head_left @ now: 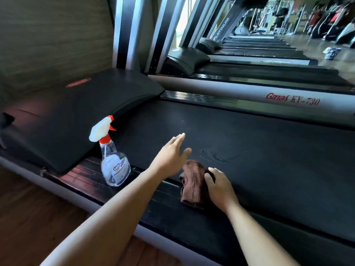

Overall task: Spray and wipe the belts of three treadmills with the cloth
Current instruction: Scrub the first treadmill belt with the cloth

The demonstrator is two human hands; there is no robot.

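Head view is showing the spray bottle (113,158) standing upright on the treadmill's near side rail (84,176), just beside the belt (259,150). Right of the bottle, the left hand (172,153) is reaching over the belt, fingers straight and close together. Further right of the bottle, the right hand (221,189) is holding the brown cloth (192,182) down on the belt's near edge, fingers curling over it.

The left hand (173,153) hovers flat, fingers straight, over the black treadmill belt (259,150). At its five o'clock, the right hand (219,187) holds a crumpled brown cloth (192,181) on the belt. At nine o'clock, a clear plastic spray bottle (113,158) stands upright.
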